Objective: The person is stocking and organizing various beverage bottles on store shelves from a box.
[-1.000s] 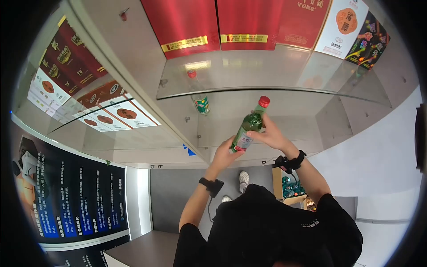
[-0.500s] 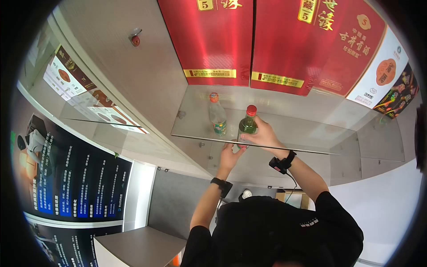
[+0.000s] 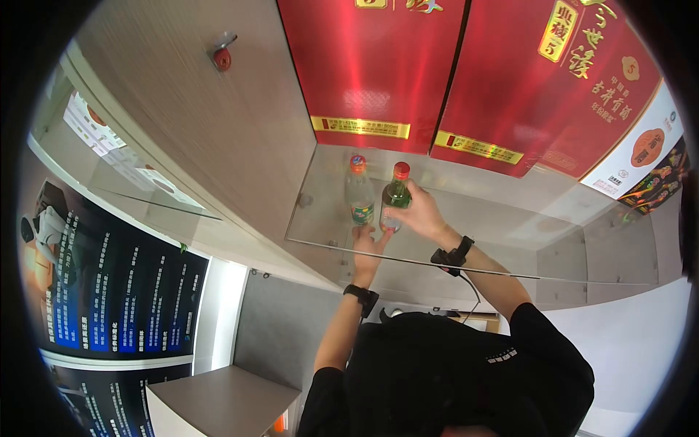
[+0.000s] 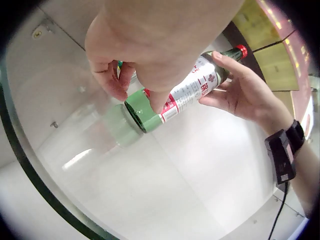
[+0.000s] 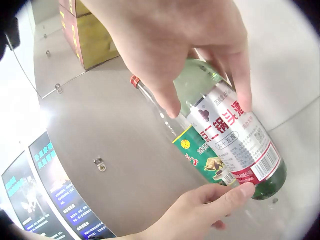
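A green glass bottle with a red cap (image 3: 401, 171) and a silver-white label (image 5: 232, 135) stands at the glass shelf, held around its upper body by my right hand (image 3: 422, 215). My left hand (image 3: 367, 251) is low by its base, thumb touching the label's lower edge in the left wrist view (image 4: 157, 97). Close beside it, on the left, is a clear bottle (image 3: 359, 191) with a green label (image 5: 202, 155) and a red cap. Whether the green bottle's base fully rests on the glass (image 4: 80, 155) I cannot tell.
Tall red boxes (image 3: 371, 73) stand behind the bottles, with a white box (image 3: 641, 146) farther right. A wooden side panel (image 3: 247, 124) bounds the left. The glass shelf's front edge (image 3: 466, 269) crosses over the forearms' area. A lower cabinet (image 3: 226, 408) is at bottom left.
Both hands have carried the green bottle up from below the shelf's edge and leftward, in over the glass beside the clear bottle. The head view has shifted closer to the red boxes.
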The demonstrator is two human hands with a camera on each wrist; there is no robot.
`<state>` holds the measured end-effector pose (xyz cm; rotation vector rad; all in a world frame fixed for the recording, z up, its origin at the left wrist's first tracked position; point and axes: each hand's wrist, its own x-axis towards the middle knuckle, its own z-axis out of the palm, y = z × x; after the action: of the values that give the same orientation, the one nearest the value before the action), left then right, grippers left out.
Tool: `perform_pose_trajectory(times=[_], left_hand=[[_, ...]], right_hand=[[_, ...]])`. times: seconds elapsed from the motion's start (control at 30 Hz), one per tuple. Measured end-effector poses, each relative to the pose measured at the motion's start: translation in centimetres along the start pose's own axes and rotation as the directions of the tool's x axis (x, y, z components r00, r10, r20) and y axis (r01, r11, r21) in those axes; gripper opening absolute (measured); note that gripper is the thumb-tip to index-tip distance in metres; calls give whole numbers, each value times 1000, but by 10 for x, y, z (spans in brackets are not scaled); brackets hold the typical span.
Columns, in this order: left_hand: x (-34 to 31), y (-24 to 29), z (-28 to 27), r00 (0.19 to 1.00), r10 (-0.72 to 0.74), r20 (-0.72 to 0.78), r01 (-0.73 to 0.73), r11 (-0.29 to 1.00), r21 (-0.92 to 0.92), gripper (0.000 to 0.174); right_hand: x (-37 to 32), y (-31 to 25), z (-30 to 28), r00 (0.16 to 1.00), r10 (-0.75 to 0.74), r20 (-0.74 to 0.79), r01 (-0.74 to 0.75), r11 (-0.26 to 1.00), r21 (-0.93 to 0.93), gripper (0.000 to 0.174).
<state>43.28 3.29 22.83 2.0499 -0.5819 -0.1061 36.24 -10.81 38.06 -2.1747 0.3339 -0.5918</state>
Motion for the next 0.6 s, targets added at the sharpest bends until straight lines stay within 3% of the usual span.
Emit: perform_pose_trajectory(times=[0.27, 0.53, 0.6], left_hand=[[5, -9, 4, 997, 40, -60, -38, 999, 27, 38], [14, -29, 7, 993, 113, -27, -113, 993, 21, 36], [11, -25, 5, 997, 74, -7, -74, 997, -28, 35]], right_hand=[[5, -3, 14, 998, 22, -58, -28, 995, -100, 61], [1, 2, 30, 991, 61, -122, -82, 981, -174, 69], [0, 4, 32, 991, 60, -119, -79, 984, -161, 74]])
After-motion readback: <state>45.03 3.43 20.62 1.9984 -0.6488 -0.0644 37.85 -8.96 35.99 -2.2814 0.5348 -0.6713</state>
